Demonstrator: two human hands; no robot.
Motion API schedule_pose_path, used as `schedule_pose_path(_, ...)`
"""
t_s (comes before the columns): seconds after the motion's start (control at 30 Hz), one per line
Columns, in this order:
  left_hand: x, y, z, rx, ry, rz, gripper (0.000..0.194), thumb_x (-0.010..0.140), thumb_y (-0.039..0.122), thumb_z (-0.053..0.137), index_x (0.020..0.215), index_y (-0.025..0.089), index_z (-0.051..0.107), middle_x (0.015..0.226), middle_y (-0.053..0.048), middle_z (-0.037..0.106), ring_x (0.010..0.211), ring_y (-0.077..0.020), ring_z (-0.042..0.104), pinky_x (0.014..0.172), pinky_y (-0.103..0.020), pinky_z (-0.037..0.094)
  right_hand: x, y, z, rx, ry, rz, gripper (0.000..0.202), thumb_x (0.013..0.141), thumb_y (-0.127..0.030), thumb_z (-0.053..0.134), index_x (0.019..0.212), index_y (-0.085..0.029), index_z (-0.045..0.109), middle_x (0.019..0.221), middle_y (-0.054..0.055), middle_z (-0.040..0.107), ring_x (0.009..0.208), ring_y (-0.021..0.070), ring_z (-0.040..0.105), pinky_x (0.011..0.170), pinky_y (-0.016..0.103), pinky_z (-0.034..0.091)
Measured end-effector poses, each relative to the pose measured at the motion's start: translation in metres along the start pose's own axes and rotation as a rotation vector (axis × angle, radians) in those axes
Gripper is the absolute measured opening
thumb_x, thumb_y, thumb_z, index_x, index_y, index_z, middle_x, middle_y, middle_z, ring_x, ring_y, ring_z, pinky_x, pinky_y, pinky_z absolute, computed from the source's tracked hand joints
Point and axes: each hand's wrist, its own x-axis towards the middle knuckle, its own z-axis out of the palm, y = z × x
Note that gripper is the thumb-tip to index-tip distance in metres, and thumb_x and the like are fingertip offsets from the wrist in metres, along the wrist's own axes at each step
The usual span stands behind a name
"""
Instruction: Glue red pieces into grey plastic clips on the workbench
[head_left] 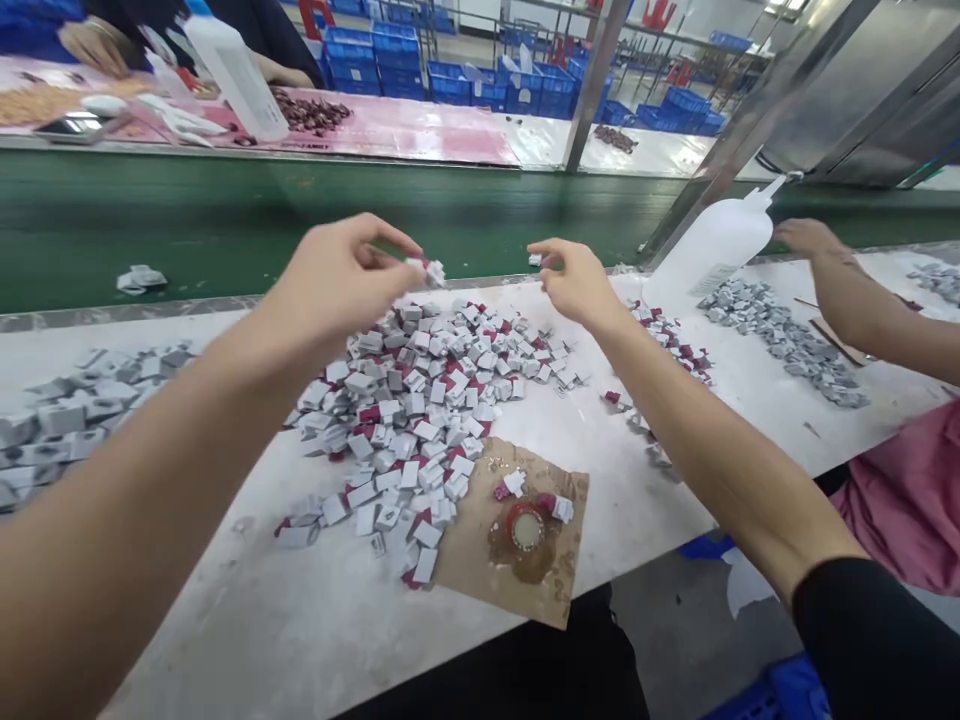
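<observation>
Thumb and fingers of my left hand pinch a small white and dark-pink plastic piece above the far edge of the table. To its right, my right hand is closed at the fingertips on another small white piece. Below both hands spreads a heap of small grey-white and dark-pink pieces. Nearer me lies a stained brown cardboard sheet. On it sit a small round cap with a red rim and pale contents and two white and pink pieces.
A green conveyor belt runs behind the table, carrying a white piece. More grey pieces lie at left. A white squeeze bottle stands at right, near a co-worker's arm. Another person's hand is across the belt.
</observation>
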Motion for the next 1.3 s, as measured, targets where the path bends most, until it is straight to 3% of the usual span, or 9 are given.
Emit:
schedule_pose_path(0.1, 0.068, -0.013, 0.019, 0.052, 0.073, -0.159, 0.036, 0.103, 0.037, 0.082, 0.118, 0.004, 0.079, 0.112, -0.010, 0.081, 0.120, -0.0369, 0.081, 0.105, -0.062, 0.061, 0.058, 0.015, 0.020, -0.036, 0.003, 0.006, 0.067, 0.093, 0.010, 0.055, 0.152, -0.012, 0.078, 0.175, 0.020, 0.058, 0.159, 0.0361, 0.058, 0.135, 0.054, 0.047)
schedule_pose_path(0.2, 0.110, -0.029, 0.039, 0.051, 0.035, -0.204, 0.029, 0.101, 0.035, 0.083, 0.100, 0.007, 0.076, 0.106, -0.006, 0.081, 0.122, -0.0307, 0.079, 0.102, -0.054, 0.061, 0.088, 0.024, 0.031, -0.017, -0.040, 0.021, 0.052, 0.087, 0.010, 0.063, 0.127, -0.014, 0.087, 0.162, 0.018, 0.070, 0.154, 0.0402, 0.061, 0.138, 0.061, 0.043)
schedule_pose_path(0.3, 0.129, -0.041, 0.047, 0.032, -0.012, -0.168, 0.041, 0.100, 0.044, 0.082, 0.082, 0.009, 0.070, 0.095, -0.003, 0.080, 0.127, -0.0247, 0.072, 0.103, -0.047, 0.057, 0.097, 0.028, 0.032, 0.054, -0.050, 0.028, 0.030, 0.088, 0.006, 0.070, 0.105, -0.014, 0.086, 0.133, 0.019, 0.082, 0.143, 0.0403, 0.069, 0.136, 0.063, 0.045)
schedule_pose_path(0.4, 0.126, -0.041, 0.043, 0.032, 0.021, -0.115, 0.047, 0.101, 0.045, 0.079, 0.074, 0.011, 0.063, 0.099, -0.006, 0.080, 0.151, -0.0291, 0.057, 0.112, -0.051, 0.050, 0.082, 0.024, 0.025, 0.178, -0.048, 0.007, 0.021, 0.101, -0.008, 0.072, 0.118, -0.015, 0.082, 0.121, 0.016, 0.084, 0.128, 0.0330, 0.078, 0.122, 0.056, 0.062)
schedule_pose_path(0.5, 0.094, -0.027, 0.031, 0.017, 0.017, -0.037, 0.033, 0.100, 0.039, 0.082, 0.098, 0.007, 0.072, 0.126, -0.011, 0.081, 0.154, -0.0340, 0.057, 0.111, -0.054, 0.051, 0.041, 0.011, 0.015, 0.464, -0.092, -0.014, 0.027, 0.115, -0.026, 0.065, 0.139, -0.018, 0.075, 0.121, 0.012, 0.084, 0.110, 0.0230, 0.084, 0.106, 0.044, 0.072)
schedule_pose_path(0.6, 0.034, -0.008, 0.019, -0.088, -0.117, 0.132, 0.034, 0.102, 0.033, 0.080, 0.132, 0.017, 0.078, 0.131, -0.008, 0.084, 0.124, -0.0261, 0.076, 0.101, -0.045, 0.059, -0.017, -0.007, 0.006, 0.924, -0.184, -0.025, 0.023, 0.111, -0.032, 0.078, 0.132, -0.023, 0.079, 0.115, 0.007, 0.084, 0.103, 0.0198, 0.085, 0.102, 0.037, 0.073)
schedule_pose_path(0.73, -0.051, 0.006, 0.016, -0.422, -0.225, 0.332, 0.022, 0.100, 0.030, 0.083, 0.120, 0.020, 0.080, 0.114, -0.007, 0.086, 0.105, -0.0230, 0.080, 0.092, -0.038, 0.064, -0.094, -0.029, 0.002, 1.131, -0.216, -0.039, 0.035, 0.091, -0.043, 0.103, 0.114, -0.025, 0.084, 0.102, 0.003, 0.085, 0.097, 0.0214, 0.086, 0.090, 0.036, 0.075)
schedule_pose_path(0.97, -0.137, -0.008, 0.012, -0.472, -0.181, 0.316, 0.008, 0.108, 0.022, 0.077, 0.114, 0.025, 0.081, 0.109, 0.001, 0.083, 0.101, -0.0144, 0.078, 0.093, -0.028, 0.062, -0.188, -0.046, 0.005, 0.940, -0.193, 0.006, 0.029, 0.098, -0.051, 0.097, 0.102, -0.023, 0.088, 0.078, 0.004, 0.084, 0.070, 0.0205, 0.083, 0.067, 0.031, 0.074)
schedule_pose_path(1.3, -0.250, -0.023, 0.016, -0.586, -0.276, 0.106, 0.009, 0.113, 0.029, 0.075, 0.119, 0.024, 0.080, 0.106, -0.002, 0.086, 0.095, -0.0151, 0.082, 0.088, -0.026, 0.067, -0.283, -0.022, 0.003, 0.389, -0.138, -0.239, 0.024, 0.101, -0.040, 0.088, 0.123, -0.045, 0.094, 0.109, 0.006, 0.091, 0.088, 0.0302, 0.091, 0.071, 0.034, 0.078)
